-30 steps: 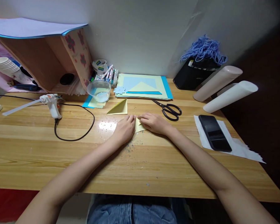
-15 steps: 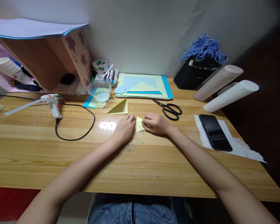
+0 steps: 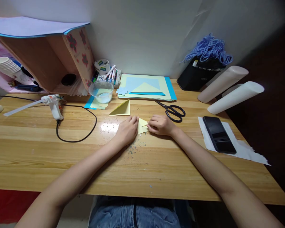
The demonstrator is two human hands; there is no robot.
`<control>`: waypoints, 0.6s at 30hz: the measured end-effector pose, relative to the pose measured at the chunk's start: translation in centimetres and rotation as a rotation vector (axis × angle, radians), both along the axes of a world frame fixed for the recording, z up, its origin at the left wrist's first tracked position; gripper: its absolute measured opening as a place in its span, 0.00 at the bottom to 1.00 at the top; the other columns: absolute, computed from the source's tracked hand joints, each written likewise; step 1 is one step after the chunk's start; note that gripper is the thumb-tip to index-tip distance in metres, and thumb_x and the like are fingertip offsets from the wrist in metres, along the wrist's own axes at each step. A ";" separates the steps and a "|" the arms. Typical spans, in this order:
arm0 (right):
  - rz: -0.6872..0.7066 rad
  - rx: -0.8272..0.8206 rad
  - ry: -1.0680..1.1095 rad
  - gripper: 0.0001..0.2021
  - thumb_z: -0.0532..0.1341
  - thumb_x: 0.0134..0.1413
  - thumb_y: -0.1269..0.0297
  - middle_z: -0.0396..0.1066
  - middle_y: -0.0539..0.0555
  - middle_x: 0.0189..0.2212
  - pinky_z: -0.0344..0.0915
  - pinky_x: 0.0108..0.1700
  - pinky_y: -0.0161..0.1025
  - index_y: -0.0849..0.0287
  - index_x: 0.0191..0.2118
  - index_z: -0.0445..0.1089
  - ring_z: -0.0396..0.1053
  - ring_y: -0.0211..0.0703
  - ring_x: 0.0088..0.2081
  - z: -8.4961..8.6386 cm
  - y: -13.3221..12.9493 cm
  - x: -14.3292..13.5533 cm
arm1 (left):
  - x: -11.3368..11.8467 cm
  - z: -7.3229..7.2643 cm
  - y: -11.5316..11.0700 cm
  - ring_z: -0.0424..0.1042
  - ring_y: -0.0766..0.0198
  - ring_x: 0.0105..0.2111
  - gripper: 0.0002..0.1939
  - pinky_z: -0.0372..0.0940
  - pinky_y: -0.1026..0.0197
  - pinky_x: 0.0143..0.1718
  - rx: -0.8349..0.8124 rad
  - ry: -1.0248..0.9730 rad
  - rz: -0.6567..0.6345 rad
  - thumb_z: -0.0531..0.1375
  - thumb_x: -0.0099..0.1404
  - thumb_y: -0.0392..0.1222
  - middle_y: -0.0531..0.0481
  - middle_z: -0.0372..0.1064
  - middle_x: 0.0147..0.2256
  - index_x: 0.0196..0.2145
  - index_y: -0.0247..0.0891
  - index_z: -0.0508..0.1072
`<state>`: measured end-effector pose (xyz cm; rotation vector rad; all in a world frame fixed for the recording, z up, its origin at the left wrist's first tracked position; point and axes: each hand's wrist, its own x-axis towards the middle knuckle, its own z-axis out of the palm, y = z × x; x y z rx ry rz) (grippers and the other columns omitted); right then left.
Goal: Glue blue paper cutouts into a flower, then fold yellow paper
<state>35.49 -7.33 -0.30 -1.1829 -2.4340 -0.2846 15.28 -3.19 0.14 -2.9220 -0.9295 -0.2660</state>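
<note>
A small folded piece of pale yellow paper lies on the table between my hands. My left hand is closed on its left side, pressing it against the tabletop. With thumb and fingers pinched, my right hand holds a flap at the paper's right edge, slightly raised. Just behind my left hand stands a folded yellow paper triangle, touched by neither hand. Black-handled scissors rest beyond my right hand.
A glue gun with its looping cord is at left, near a clear plastic bowl. Stacked coloured paper and markers lie at the back. A phone rests on tissue at right, by two white rolls.
My right hand has shifted slightly to the right, drawing the paper's flap along, so more of the yellow paper shows. My left hand stays in place.
</note>
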 end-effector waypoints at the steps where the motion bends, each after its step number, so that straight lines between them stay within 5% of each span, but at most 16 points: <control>1: -0.005 0.025 -0.011 0.15 0.54 0.54 0.66 0.63 0.51 0.17 0.52 0.25 0.37 0.58 0.18 0.63 0.58 0.38 0.23 0.0 0.0 0.0 | 0.0 0.0 0.0 0.62 0.57 0.40 0.17 0.61 0.58 0.34 -0.001 0.001 0.000 0.44 0.66 0.36 0.42 0.63 0.41 0.50 0.32 0.61; 11: -0.088 0.178 0.107 0.16 0.56 0.53 0.67 0.61 0.48 0.13 0.49 0.21 0.36 0.58 0.15 0.61 0.56 0.35 0.18 -0.5 -0.2 0.3 | -0.5 -0.1 0.5 0.60 0.55 0.42 0.19 0.59 0.56 0.41 -0.068 -0.074 -0.025 0.46 0.66 0.38 0.41 0.63 0.43 0.53 0.32 0.60; 15: -0.046 -0.012 0.227 0.07 0.55 0.54 0.68 0.70 0.54 0.25 0.59 0.29 0.37 0.59 0.31 0.70 0.64 0.40 0.28 -0.6 0.2 0.0 | -1.2 -0.2 1.2 0.59 0.57 0.43 0.18 0.56 0.54 0.44 -0.149 -0.204 -0.011 0.47 0.66 0.40 0.44 0.61 0.44 0.51 0.41 0.64; 18: 0.031 -0.155 0.252 0.09 0.54 0.55 0.69 0.71 0.56 0.34 0.63 0.35 0.39 0.58 0.41 0.69 0.65 0.43 0.36 -0.6 0.5 -0.3 | -1.5 -0.3 1.7 0.59 0.57 0.42 0.16 0.56 0.55 0.43 -0.194 -0.261 0.037 0.48 0.65 0.41 0.45 0.61 0.42 0.50 0.44 0.65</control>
